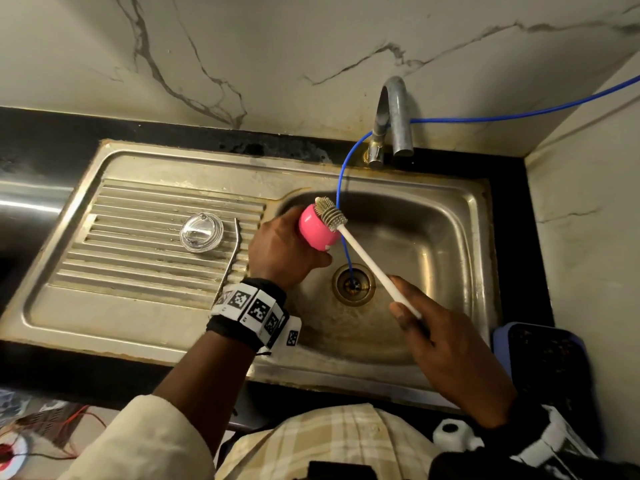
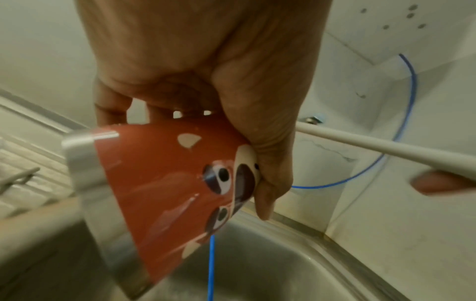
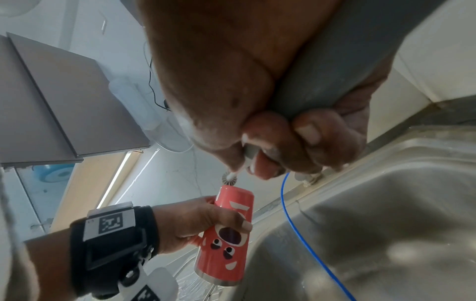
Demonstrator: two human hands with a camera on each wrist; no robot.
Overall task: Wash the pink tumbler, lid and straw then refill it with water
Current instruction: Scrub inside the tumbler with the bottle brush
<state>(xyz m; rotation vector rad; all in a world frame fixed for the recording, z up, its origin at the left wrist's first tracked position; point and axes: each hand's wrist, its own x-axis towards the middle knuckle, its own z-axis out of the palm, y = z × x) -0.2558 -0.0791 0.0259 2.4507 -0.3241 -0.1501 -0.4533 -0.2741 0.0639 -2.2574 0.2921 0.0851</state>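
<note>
Pink tumbler (image 1: 317,230): held upside down over the steel sink (image 1: 460,216) basin, left hand (image 1: 282,252) wrapped round its body. Bottle brush (image 1: 330,214): bristle head against the tumbler's base, white handle gripped in the curled fingers of the right hand (image 1: 446,355). Clear lid (image 1: 201,232) and metal straw (image 1: 231,256): lying side by side on the ribbed drainboard. Blue hose (image 1: 341,188): running from the faucet (image 1: 393,123) into the drain.

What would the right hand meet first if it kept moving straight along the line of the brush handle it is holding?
Probably the pink tumbler held by the left hand: the right hand points up the brush, whose bristle head already lies against the tumbler's base. Depth is uncertain, so it might slip just past.
</note>
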